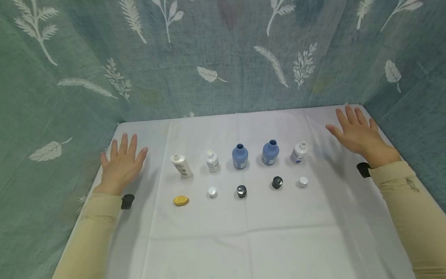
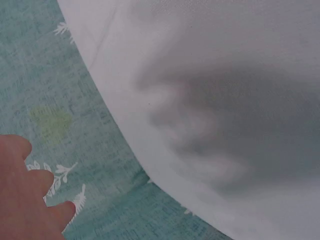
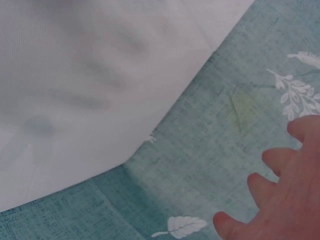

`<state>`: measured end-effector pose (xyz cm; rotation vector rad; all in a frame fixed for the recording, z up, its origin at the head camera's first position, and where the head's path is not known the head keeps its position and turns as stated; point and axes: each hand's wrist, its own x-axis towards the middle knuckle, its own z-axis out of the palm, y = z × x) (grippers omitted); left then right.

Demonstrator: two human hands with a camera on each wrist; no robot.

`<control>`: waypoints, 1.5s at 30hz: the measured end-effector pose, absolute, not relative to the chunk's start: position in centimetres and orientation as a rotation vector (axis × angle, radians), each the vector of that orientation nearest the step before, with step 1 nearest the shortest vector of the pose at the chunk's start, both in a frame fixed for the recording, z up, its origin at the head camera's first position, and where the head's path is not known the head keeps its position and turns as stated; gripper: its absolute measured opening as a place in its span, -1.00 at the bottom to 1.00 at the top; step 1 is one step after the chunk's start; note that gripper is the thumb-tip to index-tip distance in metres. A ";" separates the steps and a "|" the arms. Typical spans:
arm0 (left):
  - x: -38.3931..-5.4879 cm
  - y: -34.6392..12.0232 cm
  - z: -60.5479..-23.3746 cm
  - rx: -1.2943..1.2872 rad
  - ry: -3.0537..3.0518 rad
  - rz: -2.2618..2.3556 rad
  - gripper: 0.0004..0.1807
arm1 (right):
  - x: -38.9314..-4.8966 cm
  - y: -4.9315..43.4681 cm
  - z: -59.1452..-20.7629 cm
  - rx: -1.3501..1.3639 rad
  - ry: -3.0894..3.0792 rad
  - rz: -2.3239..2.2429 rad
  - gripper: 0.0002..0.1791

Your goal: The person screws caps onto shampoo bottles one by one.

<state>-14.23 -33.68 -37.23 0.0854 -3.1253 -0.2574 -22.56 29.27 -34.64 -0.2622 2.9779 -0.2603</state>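
My left hand (image 1: 120,166) is held over the left side of the white table (image 1: 195,248), fingers spread and holding nothing. Over the far right corner, my right hand (image 1: 359,133) is spread the same way. Between them stand uncapped containers in a row: a white tube (image 1: 181,166), a small white bottle (image 1: 212,161), a blue bottle (image 1: 240,157), another blue bottle (image 1: 270,152) and a white bottle with a blue-marked label (image 1: 298,152). In front lie a yellow oval cap (image 1: 181,200), a white cap (image 1: 212,192), black caps (image 1: 241,191) and another white cap (image 1: 302,182).
A green-blue cloth with white leaf prints (image 1: 223,58) hangs behind the table and along both sides. Dark wrist devices show at the left cuff (image 1: 127,201) and the right cuff (image 1: 364,169). In the wrist views, hand shadows fall across the white tabletop (image 2: 280,50).
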 end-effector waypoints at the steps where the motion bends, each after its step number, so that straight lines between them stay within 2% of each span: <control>1: -14.1 -33.7 -37.2 0.087 -3.123 -0.262 -0.26 | -22.6 29.2 -34.6 -0.263 2.978 -0.256 -0.11; 12: -13.7 -33.6 -36.9 0.098 -3.078 -0.257 -0.26 | -22.5 28.5 -35.0 -0.308 3.036 -0.230 -0.15; 16: -13.9 -32.8 -37.0 0.029 -3.072 -0.261 -0.24 | -22.4 27.5 -35.3 -0.316 3.200 -0.300 -0.27; 20: -13.9 -31.8 -37.4 -0.001 -3.102 -0.428 -0.26 | -22.0 25.9 -35.4 -0.283 3.378 -0.573 -0.45; 25: -13.2 -30.8 -37.5 0.146 -3.006 -0.803 -0.34 | -21.1 23.2 -35.0 -0.291 3.534 -0.960 -0.59; 30: -12.4 -29.7 -37.3 0.173 -2.815 -1.112 -0.43 | -20.1 19.0 -34.6 -0.618 3.562 -1.334 -0.69; 36: -12.1 -28.9 -36.7 -0.017 -2.676 -1.435 -0.51 | -18.7 13.8 -33.7 -1.014 3.390 -1.650 -0.74; 41: -11.3 -28.8 -36.2 -0.233 -2.664 -1.664 -0.42 | -17.7 10.5 -33.8 -1.325 3.159 -1.697 -0.80; 45: -10.8 -28.8 -35.6 -0.294 -2.600 -1.780 -0.40 | -17.4 8.0 -33.8 -1.436 2.956 -1.757 -0.84</control>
